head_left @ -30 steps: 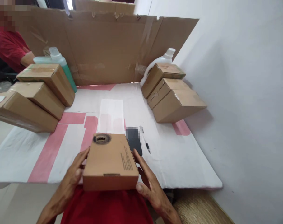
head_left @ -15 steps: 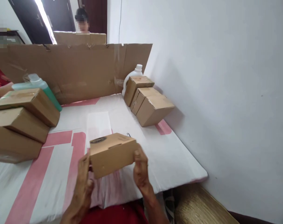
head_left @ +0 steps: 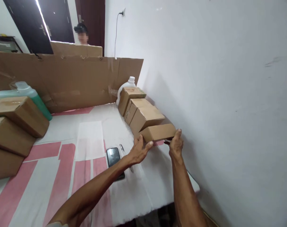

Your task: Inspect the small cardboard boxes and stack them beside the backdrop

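A small brown cardboard box (head_left: 159, 132) is held between both hands at the near end of the right-hand row of boxes. My left hand (head_left: 140, 149) grips its left side, thumb toward me and fingers partly hidden. My right hand (head_left: 176, 143) is closed around its right end, close to the wall. Just behind it stands another cardboard box (head_left: 150, 116). Left of my hands, a dark phone (head_left: 114, 157) lies on the table beside a pen (head_left: 121, 147), partly covered by my left forearm.
More cardboard boxes (head_left: 132, 93) and a white jug (head_left: 129, 82) stand along the white wall (head_left: 216, 94). At left are stacked boxes (head_left: 18, 126) and a bottle of green liquid (head_left: 39, 102). A cardboard panel (head_left: 74, 82) crosses the table's back; a person (head_left: 82, 33) is beyond it.
Both hands have carried the box from the table's near middle to the right, up against the row by the wall. The phone and pen have come into view. My view has shifted right.
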`<state>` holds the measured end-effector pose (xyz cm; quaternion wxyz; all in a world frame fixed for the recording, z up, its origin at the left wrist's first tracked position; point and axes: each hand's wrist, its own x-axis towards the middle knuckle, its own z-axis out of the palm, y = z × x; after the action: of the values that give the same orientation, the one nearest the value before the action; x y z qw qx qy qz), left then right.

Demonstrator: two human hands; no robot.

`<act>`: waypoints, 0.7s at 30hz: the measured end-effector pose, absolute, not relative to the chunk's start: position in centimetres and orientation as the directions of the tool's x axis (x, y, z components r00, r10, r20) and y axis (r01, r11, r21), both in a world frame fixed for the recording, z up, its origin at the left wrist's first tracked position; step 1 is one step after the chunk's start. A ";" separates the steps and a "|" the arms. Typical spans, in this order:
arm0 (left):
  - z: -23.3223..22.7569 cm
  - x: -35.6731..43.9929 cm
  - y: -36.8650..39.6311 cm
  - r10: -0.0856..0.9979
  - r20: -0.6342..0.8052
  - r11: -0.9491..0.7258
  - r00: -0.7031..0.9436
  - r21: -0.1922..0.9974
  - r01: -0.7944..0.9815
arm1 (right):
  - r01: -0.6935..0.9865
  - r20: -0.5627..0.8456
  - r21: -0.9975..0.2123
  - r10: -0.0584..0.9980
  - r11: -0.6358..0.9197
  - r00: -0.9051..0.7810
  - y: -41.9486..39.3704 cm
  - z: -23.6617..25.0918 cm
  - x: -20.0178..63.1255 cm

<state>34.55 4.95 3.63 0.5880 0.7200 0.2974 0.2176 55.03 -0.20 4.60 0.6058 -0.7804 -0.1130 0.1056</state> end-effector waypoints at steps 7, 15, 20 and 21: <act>1.7 33.3 6.4 0.718 0.002 -0.165 0.697 0.972 0.167 | 0.082 0.008 -0.972 0.316 -0.220 0.949 0.5 2.3 54.3; -1.2 9.0 3.1 0.990 0.116 -0.138 0.081 0.918 0.372 | 0.321 0.139 -0.896 0.493 -0.307 0.859 -7.7 -1.5 36.9; 3.0 -7.9 5.3 0.727 0.418 0.002 -0.545 0.793 0.610 | 0.354 0.000 -0.918 0.893 -0.178 0.450 -6.3 -2.6 26.3; 3.9 -10.8 6.2 0.717 0.434 0.011 -0.545 0.775 0.631 | 0.345 -0.007 -0.931 0.950 -0.120 0.312 -5.3 -2.5 24.5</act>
<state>-10.77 6.17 3.90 0.0413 0.4751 0.7096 0.5187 24.50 -5.30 -2.54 0.4547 -0.6704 -0.4830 0.3325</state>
